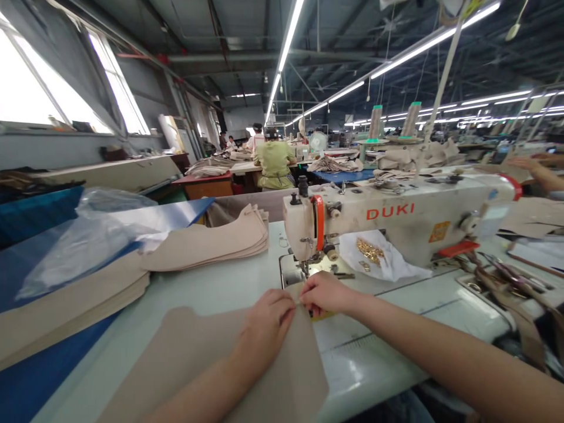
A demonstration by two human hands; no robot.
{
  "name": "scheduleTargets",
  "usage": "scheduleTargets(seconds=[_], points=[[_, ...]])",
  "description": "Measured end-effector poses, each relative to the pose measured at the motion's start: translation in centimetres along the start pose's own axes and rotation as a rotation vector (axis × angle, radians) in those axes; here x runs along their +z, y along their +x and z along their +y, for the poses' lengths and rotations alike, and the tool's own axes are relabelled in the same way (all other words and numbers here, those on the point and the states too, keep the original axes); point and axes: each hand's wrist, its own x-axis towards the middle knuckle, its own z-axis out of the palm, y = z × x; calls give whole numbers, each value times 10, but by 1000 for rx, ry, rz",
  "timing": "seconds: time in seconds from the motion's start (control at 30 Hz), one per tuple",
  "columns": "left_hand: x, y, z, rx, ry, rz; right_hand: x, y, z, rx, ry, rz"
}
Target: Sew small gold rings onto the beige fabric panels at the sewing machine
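Note:
A beige fabric panel (189, 352) lies on the pale sewing table, its far edge close under the needle area of a white sewing machine (343, 217). My left hand (268, 320) rests on this panel, fingers bent and pressed together at its far edge. Right beside it, my right hand (324, 292) is closed in a pinch at the panel's upper corner, just in front of the presser foot (305, 267). What lies between the right fingertips is hidden. The two hands nearly touch.
Stacked beige panels (211, 238) lie to the left, near a clear plastic bag (92, 235). Gold-coloured metal pieces (370, 251) sit on a white cloth (396, 264) by the machine. Straps and tools (511, 276) are at right. A person (273, 158) sits ahead; another person's arm shows at right.

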Motion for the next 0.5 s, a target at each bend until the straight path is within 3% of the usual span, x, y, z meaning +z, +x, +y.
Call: scheduleTargets(seconds=[0.5], points=[[12, 7, -4, 58, 70, 40, -9, 8, -13, 124, -107, -117]])
